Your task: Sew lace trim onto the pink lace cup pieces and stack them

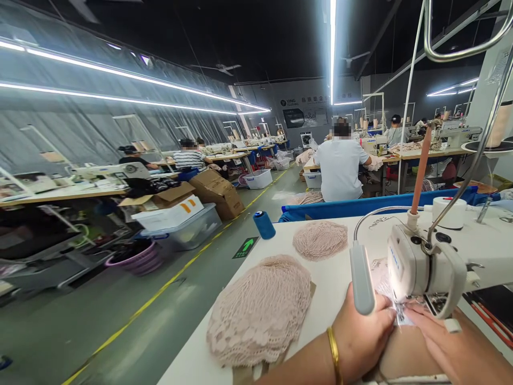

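In the head view, the person's 2 hands are flanking the needle of a white sewing machine (pixel 411 262). The pale lace cloth (pixel 380 270) is lying under the presser foot (pixel 399 313), directly ahead of the hands, its visible part running away from the person past the needle; its full long axis is staying hidden. Neither hand is clearly nearer: both sets of fingertips are resting just beside the foot. The left hand (pixel 366 329) is curling its fingers inward, and whether it is pinching cloth cannot be told. The right hand (pixel 444 339) is lying flatter, fingers stretched over the cloth, gripping nothing visibly.

On the white table (pixel 332 283), 2 lace stacks are sitting to the left, the larger stack (pixel 260 310) nearer the person, the smaller stack (pixel 320 240) farther off. A blue thread cone (pixel 264 224) is standing near the far left edge. Beyond, a co-worker in a white shirt (pixel 340 168) is sitting facing away, and a yellow floor line (pixel 158 294) is running along the aisle.
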Motion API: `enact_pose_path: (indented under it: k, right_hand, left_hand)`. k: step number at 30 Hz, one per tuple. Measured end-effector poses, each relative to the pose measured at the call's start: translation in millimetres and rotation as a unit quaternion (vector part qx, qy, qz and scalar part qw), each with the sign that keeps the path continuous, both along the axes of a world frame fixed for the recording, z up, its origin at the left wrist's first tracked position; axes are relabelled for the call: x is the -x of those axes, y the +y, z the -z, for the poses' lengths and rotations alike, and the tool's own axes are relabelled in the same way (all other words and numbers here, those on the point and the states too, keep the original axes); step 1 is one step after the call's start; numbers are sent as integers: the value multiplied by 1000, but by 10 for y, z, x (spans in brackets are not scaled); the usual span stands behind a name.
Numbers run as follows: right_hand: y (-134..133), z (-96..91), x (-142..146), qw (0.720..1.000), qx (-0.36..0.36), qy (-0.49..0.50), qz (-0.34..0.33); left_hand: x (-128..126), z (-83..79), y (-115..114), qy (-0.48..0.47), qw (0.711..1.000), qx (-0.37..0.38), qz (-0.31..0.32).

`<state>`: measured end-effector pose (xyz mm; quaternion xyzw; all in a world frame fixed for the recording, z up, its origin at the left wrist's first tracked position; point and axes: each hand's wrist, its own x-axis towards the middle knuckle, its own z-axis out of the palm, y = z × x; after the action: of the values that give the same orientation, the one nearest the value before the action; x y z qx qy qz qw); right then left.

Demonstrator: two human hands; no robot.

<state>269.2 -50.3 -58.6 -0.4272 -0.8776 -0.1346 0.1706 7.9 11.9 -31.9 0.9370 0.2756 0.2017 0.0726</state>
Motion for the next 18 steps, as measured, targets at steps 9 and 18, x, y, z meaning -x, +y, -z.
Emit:
enact_pose_path:
  k: [9,18]
  right_hand:
    - [4,-16,9,995,-101,3,-13]
    - [-60,-50,171,986,-33,120,-110]
  left_hand:
    - [103,-127,-29,27,997,23,-62]
    - [192,-541,23,76,995,-14,-67]
